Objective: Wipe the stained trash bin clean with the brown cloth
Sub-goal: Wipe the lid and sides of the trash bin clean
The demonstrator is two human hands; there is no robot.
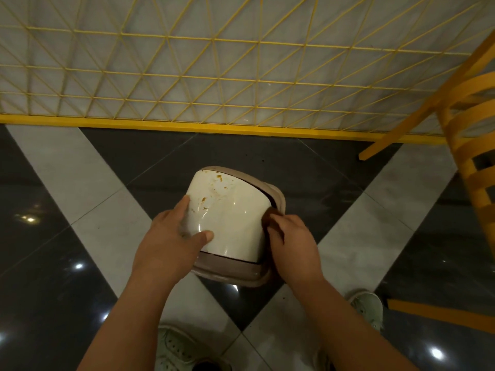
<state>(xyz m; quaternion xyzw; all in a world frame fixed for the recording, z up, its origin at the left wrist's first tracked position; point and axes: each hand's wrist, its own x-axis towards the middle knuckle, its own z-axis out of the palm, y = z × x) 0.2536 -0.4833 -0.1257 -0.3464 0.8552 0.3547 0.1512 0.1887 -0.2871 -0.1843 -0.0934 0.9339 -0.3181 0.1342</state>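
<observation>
I hold the trash bin tipped on its side over the dark and pale tiled floor, its cream wall turned up toward me and its brownish rim band nearest my feet; my left hand steadies it, fingers laid fairly straight along the left flank with the thumb pressing the wall, a spread grip rather than a pinch; my right hand pinches the brown cloth bunched against the bin's right flank, just beside the far rim. Orange-brown stains dot the upper wall, apart from the cloth, so I judge the wiping has hardly reached them; to do it well I should drag the cloth up and leftward across those spots with firm pressure, while my left hand braces from the opposite side so the bin does not roll; folding to a fresh face would likely stop smearing. For room: the yellow wire fence stands beyond the bin, the wooden chair crowds my right, and my shoes sit below; the open floor lies to the left.
</observation>
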